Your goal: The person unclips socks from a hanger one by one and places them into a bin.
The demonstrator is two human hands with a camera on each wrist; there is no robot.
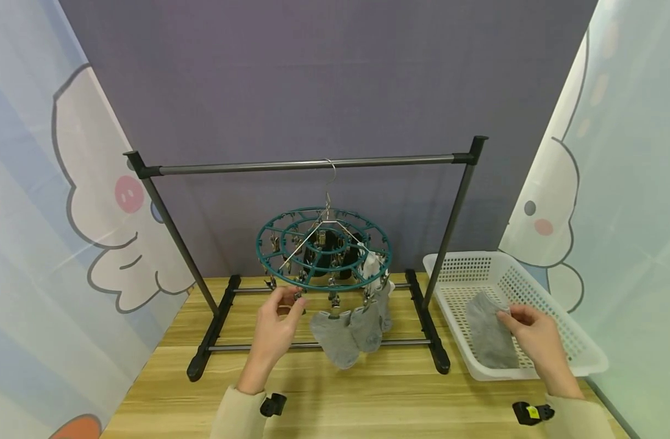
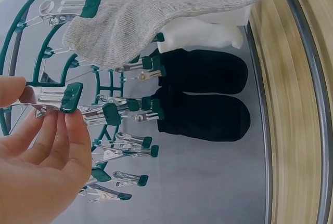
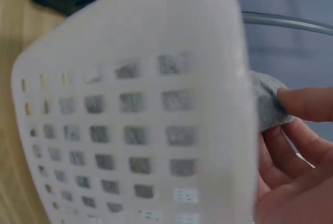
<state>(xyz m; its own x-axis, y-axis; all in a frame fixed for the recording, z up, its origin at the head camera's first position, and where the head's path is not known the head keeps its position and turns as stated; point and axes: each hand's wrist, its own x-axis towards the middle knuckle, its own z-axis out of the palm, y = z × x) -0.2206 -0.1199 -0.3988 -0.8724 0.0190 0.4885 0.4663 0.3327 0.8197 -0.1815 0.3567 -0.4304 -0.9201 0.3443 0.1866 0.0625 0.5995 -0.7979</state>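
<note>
A round green clip hanger (image 1: 324, 285) hangs by its hook from a metal rack. At its near left rim my left hand (image 1: 277, 323) pinches a metal clip with green tips (image 2: 54, 98) between thumb and fingers. Over the white basket (image 1: 595, 361) my right hand (image 1: 534, 341) grips a grey sock (image 1: 491, 335) by its upper end, thumb on top. In the right wrist view the basket wall hides most of that sock. Several grey socks (image 1: 337, 338) hang from the hanger's front right, beside a white sock (image 2: 200, 34). Two black socks (image 2: 203, 117) hang farther in.
The rack (image 1: 307, 164) stands on the wooden table (image 1: 367, 405), its dark feet (image 1: 203, 360) and low crossbars around the hanging socks. More clips (image 2: 132, 178) dangle from the hanger. A grey curtain (image 1: 324, 79) hangs behind, with cartoon-printed curtains (image 1: 27, 256) at both sides.
</note>
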